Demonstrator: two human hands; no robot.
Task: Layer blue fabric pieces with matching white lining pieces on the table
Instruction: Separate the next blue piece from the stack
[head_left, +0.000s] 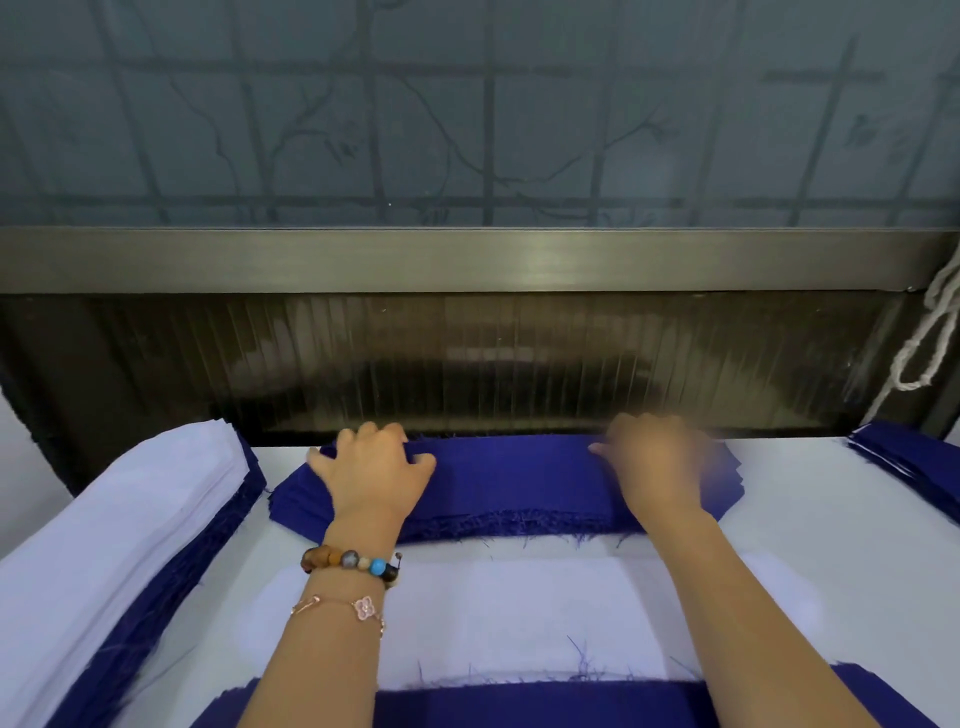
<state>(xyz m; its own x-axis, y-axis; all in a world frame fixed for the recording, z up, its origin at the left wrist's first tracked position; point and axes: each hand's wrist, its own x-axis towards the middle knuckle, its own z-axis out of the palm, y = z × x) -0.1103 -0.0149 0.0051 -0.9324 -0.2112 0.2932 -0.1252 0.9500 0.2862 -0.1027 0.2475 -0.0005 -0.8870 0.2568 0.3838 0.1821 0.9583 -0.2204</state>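
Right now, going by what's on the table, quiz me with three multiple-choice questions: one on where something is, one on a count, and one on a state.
1. Where are the left hand and right hand?
A. on the white-topped stack at the left
B. on the blue fabric stack at the far edge of the table
C. on the rope

2. How many bracelets are worn?
A. none
B. two
C. four

3. How does the white lining piece between the forearms lie?
A. flat on the table
B. rolled up
C. lifted in the air

Answers:
1. B: both hands rest on the blue fabric stack.
2. B: a beaded bracelet and a thin chain circle the left wrist.
3. A: the lining piece is spread out, and neither hand touches it.
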